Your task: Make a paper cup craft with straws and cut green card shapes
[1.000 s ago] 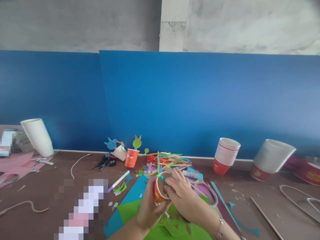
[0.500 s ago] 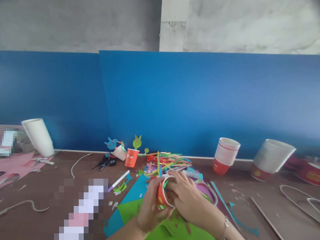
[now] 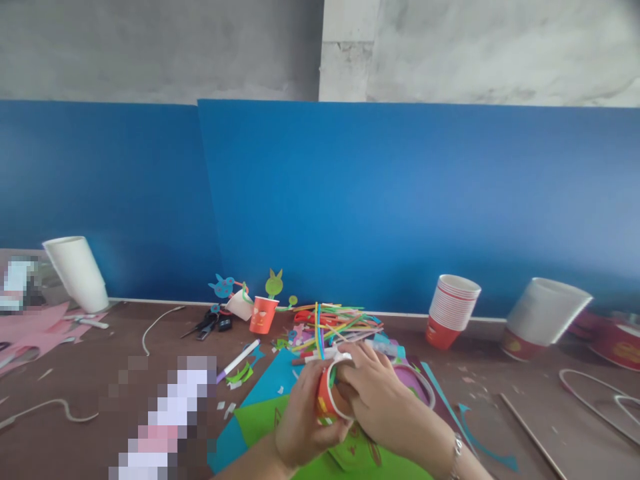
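A red paper cup (image 3: pixel 325 396) is tilted toward me, its white-rimmed mouth facing right. My left hand (image 3: pixel 300 417) wraps round it from the left and below. My right hand (image 3: pixel 377 387) reaches over the rim, with bent fingers inside the mouth; their tips are hidden. A bit of green shows inside the cup beside those fingers. Under both hands lies a green sheet (image 3: pixel 257 417) with brown animal drawings, on top of a blue sheet (image 3: pixel 273 380). Yellow and blue sticks (image 3: pixel 319 327) stick up just behind the cup.
A pile of coloured sticks (image 3: pixel 350 320) lies behind my hands. Left of it stand a decorated red cup (image 3: pixel 263 315), black scissors (image 3: pixel 205 325) and a white marker (image 3: pixel 240 360). Stacked paper cups (image 3: pixel 453 310) stand at right, near a thin rod (image 3: pixel 530 433). A tape roll (image 3: pixel 429 390) lies beside my right wrist.
The cup and both hands have shifted slightly to the right and down. The grip of my left hand looks the same, and my right fingers are still inside the cup.
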Available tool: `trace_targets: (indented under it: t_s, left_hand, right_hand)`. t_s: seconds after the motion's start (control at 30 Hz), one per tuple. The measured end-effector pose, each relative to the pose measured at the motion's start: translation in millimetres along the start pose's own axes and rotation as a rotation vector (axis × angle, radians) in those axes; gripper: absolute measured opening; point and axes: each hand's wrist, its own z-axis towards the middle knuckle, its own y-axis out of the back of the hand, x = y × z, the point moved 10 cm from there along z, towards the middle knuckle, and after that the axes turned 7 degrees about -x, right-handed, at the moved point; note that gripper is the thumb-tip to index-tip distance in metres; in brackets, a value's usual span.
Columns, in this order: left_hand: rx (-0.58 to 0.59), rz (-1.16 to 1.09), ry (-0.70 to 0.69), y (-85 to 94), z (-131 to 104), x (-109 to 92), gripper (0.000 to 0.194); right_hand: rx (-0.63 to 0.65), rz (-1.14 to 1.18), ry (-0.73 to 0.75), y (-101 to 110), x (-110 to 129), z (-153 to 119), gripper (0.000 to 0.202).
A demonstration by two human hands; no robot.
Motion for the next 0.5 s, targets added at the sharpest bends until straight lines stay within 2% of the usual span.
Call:
trace_targets:
  t_s: [0.1,0.2,0.3,0.4,0.5]
  left_hand:
    - [-0.016,-0.043,0.053,0.5,-4,9,0.06]
    - [-0.082,-0.084,0.124,3.7,-10,24,0.063]
    - [-0.095,-0.244,0.257,-1.0,-16,38,0.054]
    - [-0.075,-0.404,0.33,-7.1,-16,39,0.055]
    - [-0.091,-0.44,0.339,-5.5,-14,37,0.063]
  right_hand:
    - [-0.004,0.06,-0.013,0,1,3,0.03]
    - [-0.024,0.151,-0.051,0,3,11,0.029]
    - [-0.097,0.269,-0.112,0,0,19,0.029]
    - [-0.185,0.348,-0.186,0,-7,21,0.024]
    - [-0.222,0.375,-0.261,-1,-14,20,0.019]
